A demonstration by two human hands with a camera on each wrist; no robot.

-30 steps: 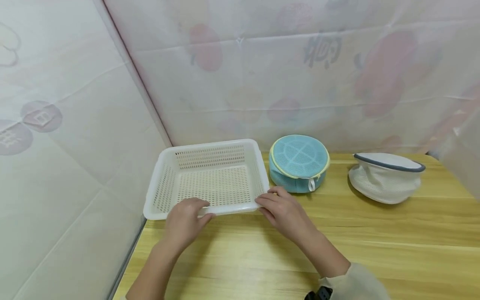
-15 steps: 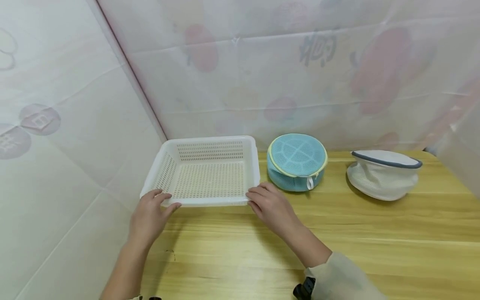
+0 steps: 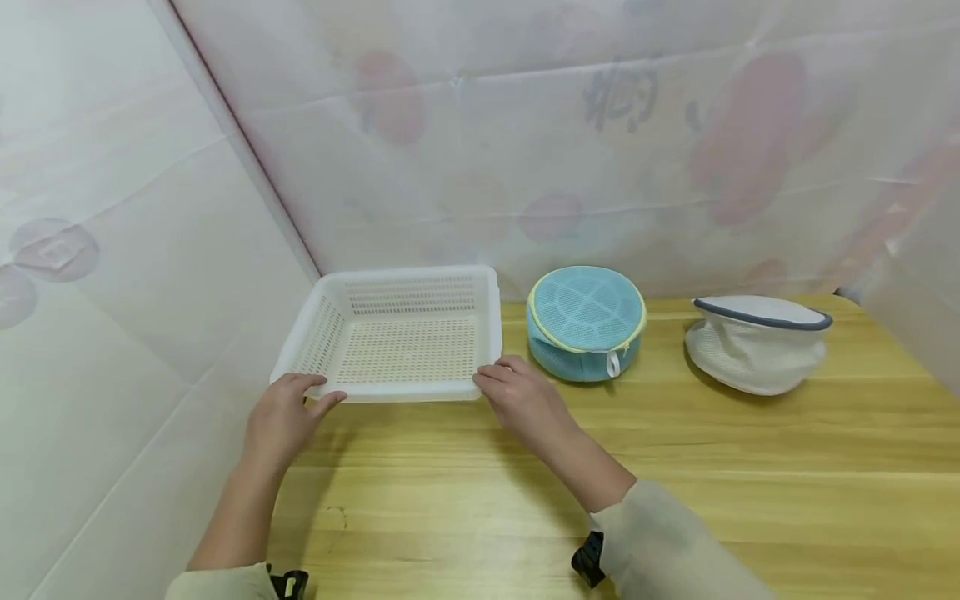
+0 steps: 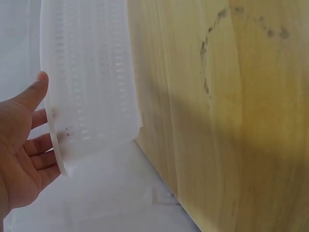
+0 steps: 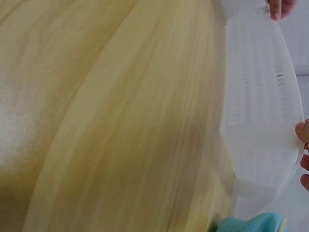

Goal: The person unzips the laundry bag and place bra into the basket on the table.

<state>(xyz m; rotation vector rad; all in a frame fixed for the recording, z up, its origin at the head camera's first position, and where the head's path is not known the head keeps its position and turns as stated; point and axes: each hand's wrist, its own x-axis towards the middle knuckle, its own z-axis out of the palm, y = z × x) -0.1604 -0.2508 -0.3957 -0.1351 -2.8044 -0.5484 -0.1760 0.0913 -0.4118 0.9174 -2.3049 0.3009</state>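
Note:
A white plastic basket [image 3: 408, 391] with slotted walls stands against the back corner, nothing inside it. My left hand [image 3: 279, 419] grips its front left corner; in the left wrist view the thumb of this hand [image 4: 19, 150] lies on the rim of the basket [image 4: 94, 92], the other fingers partly behind it. At the front right corner, my right hand [image 3: 525, 406] holds the rim, fingers on top. The right wrist view has only the fingertips of the right hand [image 5: 303, 133] at the basket's edge [image 5: 260, 92].
Right of the basket sits a round blue mesh laundry bag [image 3: 588, 312] with yellow trim. Farther right is a slumped white mesh laundry bag [image 3: 757, 358] with a dark grey rim. Printed sheets hang at the back and left of the wooden table [image 3: 480, 492].
My left hand has slid left along the front rim to the corner. The basket's front edge has shifted left and back, while the right hand stays at its corner. Both bags remain in place.

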